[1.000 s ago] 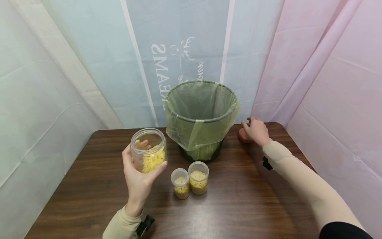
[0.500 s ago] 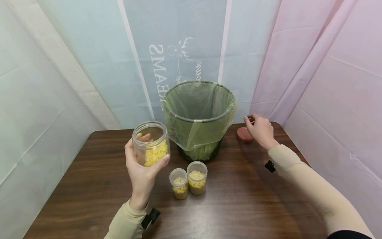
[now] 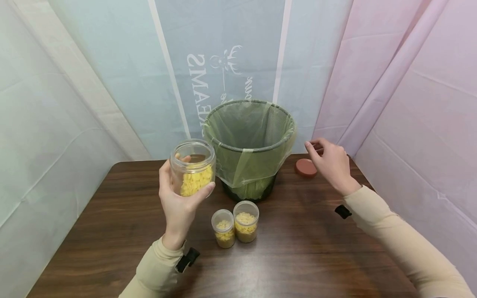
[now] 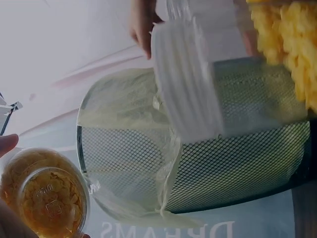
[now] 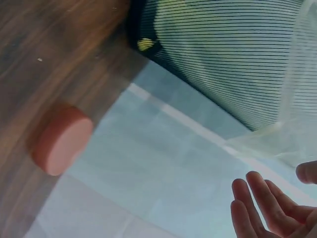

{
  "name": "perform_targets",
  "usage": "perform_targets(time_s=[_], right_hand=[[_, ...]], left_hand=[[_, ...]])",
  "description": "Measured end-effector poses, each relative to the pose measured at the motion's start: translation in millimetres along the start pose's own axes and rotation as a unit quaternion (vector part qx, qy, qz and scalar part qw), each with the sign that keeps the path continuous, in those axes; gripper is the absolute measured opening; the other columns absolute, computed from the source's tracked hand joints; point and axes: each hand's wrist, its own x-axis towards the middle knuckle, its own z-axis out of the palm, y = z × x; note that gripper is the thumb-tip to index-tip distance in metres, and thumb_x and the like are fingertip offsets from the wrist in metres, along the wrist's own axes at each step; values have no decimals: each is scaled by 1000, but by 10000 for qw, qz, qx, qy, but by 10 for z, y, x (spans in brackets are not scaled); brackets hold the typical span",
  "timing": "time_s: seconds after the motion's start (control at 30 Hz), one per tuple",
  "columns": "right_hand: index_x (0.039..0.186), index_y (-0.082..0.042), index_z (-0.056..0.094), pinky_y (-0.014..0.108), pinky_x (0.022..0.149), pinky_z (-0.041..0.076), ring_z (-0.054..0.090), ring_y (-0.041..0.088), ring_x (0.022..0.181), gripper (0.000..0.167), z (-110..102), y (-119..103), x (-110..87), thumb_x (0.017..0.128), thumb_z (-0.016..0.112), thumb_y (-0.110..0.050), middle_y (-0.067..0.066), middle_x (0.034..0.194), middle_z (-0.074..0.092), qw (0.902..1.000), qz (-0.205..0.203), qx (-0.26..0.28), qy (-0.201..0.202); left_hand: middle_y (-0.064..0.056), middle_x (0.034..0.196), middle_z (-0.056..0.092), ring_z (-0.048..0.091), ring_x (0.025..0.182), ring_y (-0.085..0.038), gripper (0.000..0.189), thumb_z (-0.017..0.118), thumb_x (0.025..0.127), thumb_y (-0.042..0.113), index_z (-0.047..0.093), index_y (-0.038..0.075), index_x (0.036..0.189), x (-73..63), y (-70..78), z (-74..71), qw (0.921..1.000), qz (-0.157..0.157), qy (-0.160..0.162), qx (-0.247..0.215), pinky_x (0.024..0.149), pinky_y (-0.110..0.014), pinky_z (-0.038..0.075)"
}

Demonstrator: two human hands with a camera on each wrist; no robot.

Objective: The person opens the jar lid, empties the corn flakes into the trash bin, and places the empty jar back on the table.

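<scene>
My left hand (image 3: 179, 211) grips a large clear jar (image 3: 193, 165) part filled with small yellow pieces, held uncovered above the table. In the left wrist view the jar's base (image 4: 47, 198) faces the camera. My right hand (image 3: 333, 165) hovers beside a reddish round lid (image 3: 306, 168) and holds nothing. The right wrist view has its loosely spread fingers (image 5: 270, 203) apart from the lid (image 5: 64, 141), which lies on the table. Two smaller clear jars (image 3: 225, 231) with pale yellow pieces stand side by side, apart from both hands.
A dark mesh bin (image 3: 257, 192) with a translucent yellow-green liner (image 3: 238, 169) stands at the back middle, between the hands. The brown wooden table (image 3: 298, 256) ends at a printed curtain (image 3: 231, 25) behind it. Pale curtains (image 3: 428, 124) hang at the sides.
My left hand has raised the large jar and moved it slightly right. The right hand has drawn away from the lid, to the right, and the lid stays on the table.
</scene>
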Motion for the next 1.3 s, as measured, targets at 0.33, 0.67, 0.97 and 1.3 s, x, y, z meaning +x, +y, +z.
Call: perform_targets(time_s=[0.33, 0.67, 0.97, 1.3], right_hand=[[101, -9, 69, 43, 67, 53, 69, 25, 75, 40, -131, -301, 1, 94, 53, -45, 10, 88, 72, 9968, -564, 483, 307], [90, -14, 72, 30, 60, 46, 66, 15, 66, 41, -144, -533, 146, 93, 53, -49, 1, 77, 73, 9952, -605, 686, 353], [83, -16, 75, 38, 60, 45, 65, 18, 63, 49, -137, -663, 222, 89, 52, -58, 1, 70, 71, 9980, -364, 461, 233], [82, -12, 75, 22, 45, 44, 64, 6, 50, 40, -162, -744, 285, 88, 59, -48, 6, 65, 71, 9958, -111, 905, -61]], left_hand=[[-18, 125, 55, 53, 116, -30, 88, 85, 54, -9, 45, 3, 133, 171, 0, -10, 9989, 303, -78, 354, 94, -29, 44], [-16, 122, 53, 52, 116, -25, 85, 84, 54, -6, 46, -6, 131, 295, 252, 81, 9946, 600, 9, 843, 100, -30, 39], [11, 113, 45, 43, 112, -12, 88, 87, 51, -1, 51, 2, 132, 387, 322, 77, 9878, 778, 78, 1344, 97, -30, 35], [-14, 120, 52, 49, 115, -23, 92, 88, 52, 0, 44, -3, 133, 514, 350, 78, 9805, 950, -170, 1710, 101, -32, 37]])
